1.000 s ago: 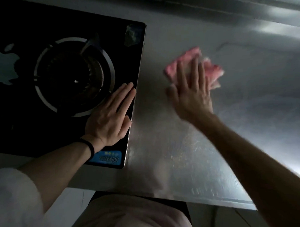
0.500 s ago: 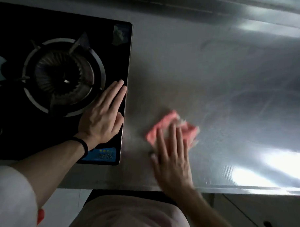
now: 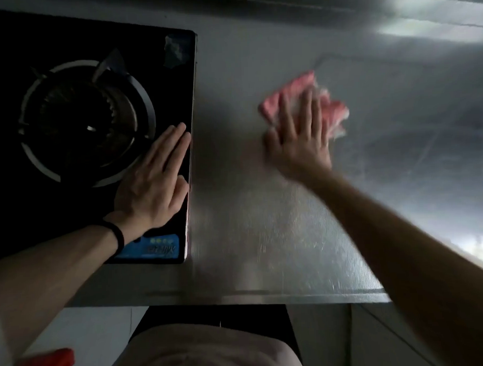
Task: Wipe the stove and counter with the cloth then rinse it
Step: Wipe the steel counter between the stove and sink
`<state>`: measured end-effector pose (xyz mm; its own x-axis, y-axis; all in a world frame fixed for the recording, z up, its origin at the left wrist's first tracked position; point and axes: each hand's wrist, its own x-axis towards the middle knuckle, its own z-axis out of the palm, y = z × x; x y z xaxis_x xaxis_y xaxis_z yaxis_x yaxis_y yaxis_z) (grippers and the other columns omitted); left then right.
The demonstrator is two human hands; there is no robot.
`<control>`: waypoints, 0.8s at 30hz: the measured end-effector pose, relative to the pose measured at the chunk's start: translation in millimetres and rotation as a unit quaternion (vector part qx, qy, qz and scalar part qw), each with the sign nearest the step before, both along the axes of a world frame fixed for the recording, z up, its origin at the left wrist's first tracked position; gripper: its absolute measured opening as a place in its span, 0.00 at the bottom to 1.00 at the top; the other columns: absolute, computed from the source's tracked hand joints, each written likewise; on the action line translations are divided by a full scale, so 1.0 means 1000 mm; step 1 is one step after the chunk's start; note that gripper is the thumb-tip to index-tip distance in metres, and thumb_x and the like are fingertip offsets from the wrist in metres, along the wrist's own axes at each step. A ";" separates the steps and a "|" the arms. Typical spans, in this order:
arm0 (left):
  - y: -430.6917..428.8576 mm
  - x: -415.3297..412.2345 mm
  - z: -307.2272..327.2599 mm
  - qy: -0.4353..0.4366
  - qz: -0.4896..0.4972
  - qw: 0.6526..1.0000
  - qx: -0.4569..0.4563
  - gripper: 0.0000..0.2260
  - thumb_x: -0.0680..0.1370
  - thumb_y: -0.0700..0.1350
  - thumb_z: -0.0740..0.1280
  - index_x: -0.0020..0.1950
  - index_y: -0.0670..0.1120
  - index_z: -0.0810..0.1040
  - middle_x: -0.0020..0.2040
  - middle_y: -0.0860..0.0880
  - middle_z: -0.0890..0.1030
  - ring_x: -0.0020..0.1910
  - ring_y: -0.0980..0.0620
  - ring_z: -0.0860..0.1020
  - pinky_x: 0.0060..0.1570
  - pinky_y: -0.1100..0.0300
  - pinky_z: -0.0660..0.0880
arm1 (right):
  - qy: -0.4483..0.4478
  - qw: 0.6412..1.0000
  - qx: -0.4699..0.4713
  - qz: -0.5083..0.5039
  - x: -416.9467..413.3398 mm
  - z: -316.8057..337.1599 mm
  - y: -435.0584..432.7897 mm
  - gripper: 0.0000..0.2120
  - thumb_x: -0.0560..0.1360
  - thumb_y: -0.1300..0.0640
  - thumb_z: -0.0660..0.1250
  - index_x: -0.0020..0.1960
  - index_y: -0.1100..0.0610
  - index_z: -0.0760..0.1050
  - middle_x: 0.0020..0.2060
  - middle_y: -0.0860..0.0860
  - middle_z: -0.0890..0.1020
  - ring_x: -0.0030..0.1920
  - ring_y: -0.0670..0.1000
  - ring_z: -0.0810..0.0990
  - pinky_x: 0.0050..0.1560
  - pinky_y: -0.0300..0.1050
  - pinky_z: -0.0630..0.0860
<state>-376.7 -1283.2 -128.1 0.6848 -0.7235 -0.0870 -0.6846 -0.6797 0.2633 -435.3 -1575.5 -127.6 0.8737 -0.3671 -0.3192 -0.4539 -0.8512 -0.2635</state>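
Observation:
A pink cloth [image 3: 333,108] lies bunched on the steel counter [image 3: 264,236], right of the stove. My right hand [image 3: 299,142] presses flat on the cloth with straight, spread fingers; the hand is blurred. The black glass stove [image 3: 71,205] fills the left side, with a round gas burner [image 3: 82,122] in its middle. My left hand [image 3: 153,186] rests flat on the stove's right edge, fingers straight and together, a black band on the wrist.
The counter's front edge [image 3: 239,299] runs across the lower part of the view. A raised steel ledge [image 3: 365,11] borders the counter at the back. A blue label [image 3: 152,249] sits at the stove's near right corner. Something red [image 3: 47,365] shows at bottom left.
My right hand has pushed the cloth away from the counter's front edge toward the back right. My left hand has stayed flat on the stove's edge.

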 end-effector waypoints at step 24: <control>-0.144 -0.001 -0.019 -0.038 0.078 0.996 0.022 0.32 0.81 0.55 0.55 0.86 0.60 0.50 0.87 0.43 0.51 0.85 0.37 0.51 0.81 0.35 0.51 | 0.008 0.999 0.031 -0.033 -0.170 0.012 0.063 0.33 0.85 0.39 0.50 0.85 0.43 0.38 0.83 0.56 0.35 0.83 0.57 0.34 0.82 0.58 0.35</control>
<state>-377.5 -1427.3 -147.2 0.7941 -0.6048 -0.0597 -0.5869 -0.7887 0.1830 -605.1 -1512.5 -115.7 0.8432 -0.4020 -0.3570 -0.5125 -0.8016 -0.3078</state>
